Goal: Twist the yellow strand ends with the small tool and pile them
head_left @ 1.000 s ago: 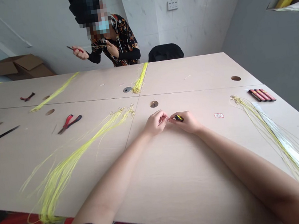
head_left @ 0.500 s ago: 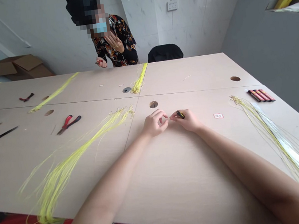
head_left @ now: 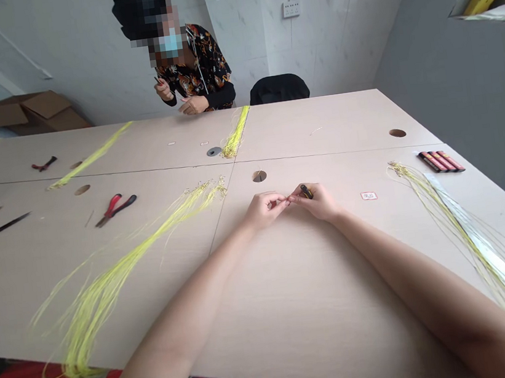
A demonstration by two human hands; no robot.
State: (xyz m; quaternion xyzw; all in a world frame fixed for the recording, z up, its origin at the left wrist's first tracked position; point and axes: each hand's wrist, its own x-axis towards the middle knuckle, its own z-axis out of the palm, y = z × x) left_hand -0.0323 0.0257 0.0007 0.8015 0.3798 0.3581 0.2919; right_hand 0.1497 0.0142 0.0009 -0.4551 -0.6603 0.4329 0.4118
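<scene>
Both my hands meet over the middle of the light wood table [head_left: 303, 294]. My right hand [head_left: 320, 202] is closed around a small black and yellow tool [head_left: 305, 191], whose tip points toward my left hand. My left hand [head_left: 264, 208] is pinched, fingertips touching those of the right; what it pinches is too thin to make out. A long bundle of yellow wires [head_left: 118, 268] lies to the left of my left arm. Another bundle of wires [head_left: 462, 229] on a clear strip lies to the right.
Red-handled pliers [head_left: 113, 208] lie left of centre, with dark tools [head_left: 6, 224] farther left. Three red and black sticks [head_left: 441, 161] lie at the right edge. Across the table a person [head_left: 190, 67] works with both hands near more yellow wires [head_left: 234, 135]. Round cable holes [head_left: 259, 176] dot the tabletop.
My left fingers opened slightly half a second ago and have pinched shut again against my right fingertips. The person across the table lowered both hands toward the table edge.
</scene>
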